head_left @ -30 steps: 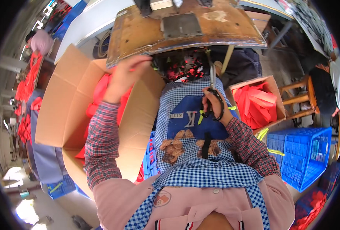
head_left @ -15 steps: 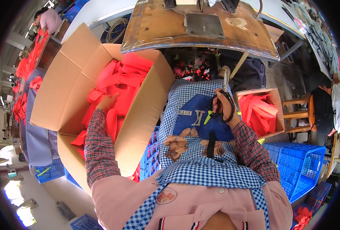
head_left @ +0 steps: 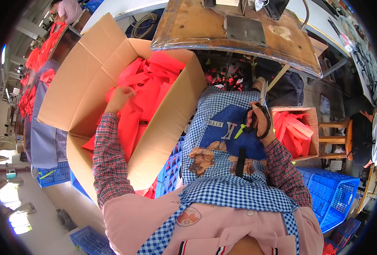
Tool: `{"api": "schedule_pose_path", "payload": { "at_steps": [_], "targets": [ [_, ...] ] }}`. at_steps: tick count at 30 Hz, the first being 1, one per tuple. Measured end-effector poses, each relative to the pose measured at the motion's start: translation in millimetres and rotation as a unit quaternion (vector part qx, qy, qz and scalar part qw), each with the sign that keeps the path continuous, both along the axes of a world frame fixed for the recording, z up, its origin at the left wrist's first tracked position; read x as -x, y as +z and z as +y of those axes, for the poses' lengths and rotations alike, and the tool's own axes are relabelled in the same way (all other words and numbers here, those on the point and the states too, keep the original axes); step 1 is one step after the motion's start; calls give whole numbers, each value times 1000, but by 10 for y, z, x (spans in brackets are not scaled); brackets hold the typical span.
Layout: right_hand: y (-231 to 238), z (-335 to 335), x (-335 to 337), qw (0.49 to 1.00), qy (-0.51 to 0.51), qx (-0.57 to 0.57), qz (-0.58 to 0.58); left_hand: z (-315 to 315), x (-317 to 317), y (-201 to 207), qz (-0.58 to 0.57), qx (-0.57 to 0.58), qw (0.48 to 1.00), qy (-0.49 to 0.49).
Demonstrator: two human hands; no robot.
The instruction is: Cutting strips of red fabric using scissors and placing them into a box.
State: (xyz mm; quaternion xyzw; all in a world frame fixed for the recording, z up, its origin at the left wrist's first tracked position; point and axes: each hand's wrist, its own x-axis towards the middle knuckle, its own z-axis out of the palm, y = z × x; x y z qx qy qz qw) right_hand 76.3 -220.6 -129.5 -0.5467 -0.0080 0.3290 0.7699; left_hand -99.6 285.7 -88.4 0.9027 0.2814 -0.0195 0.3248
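My left hand [head_left: 119, 99] is over the large cardboard box [head_left: 165, 121] on my left, its fingers drawn together at a piece of red cloth [head_left: 131, 121] on the heap. Some of the fingertips are hard to make out. Over my lap, my right hand [head_left: 263, 123] grips scissors [head_left: 249, 123] by their black handles, blades pointing away from me. Something yellow-green hangs near the handles. Beneath them lies my blue checked apron [head_left: 205, 100] with its dark blue patch.
A smaller box [head_left: 315, 127] of red cloth stands right of my lap. Ahead is a worn wooden machine table [head_left: 197, 27]. Blue plastic crates [head_left: 331, 195] stand low at the right and left. A person [head_left: 69, 10] is at the far left, beside more red cloth.
My left hand has lifted a little from deeper in the heap, its fingers closing at a red piece. The view has shifted slightly; the scissors stay in my right hand.
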Motion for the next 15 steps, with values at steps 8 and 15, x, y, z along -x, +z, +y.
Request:
{"api": "schedule_pose_path", "payload": {
  "at_steps": [8, 15],
  "targets": [
    [-79, -59, -16, 1000, -4, -16, -19, -292, 308, 796, -67, 15, 996, 55],
    [-83, -8, -10, 1000, -2, -20, -19, -619, 725, 328, 172, -143, 966, -132]
  ]
}}
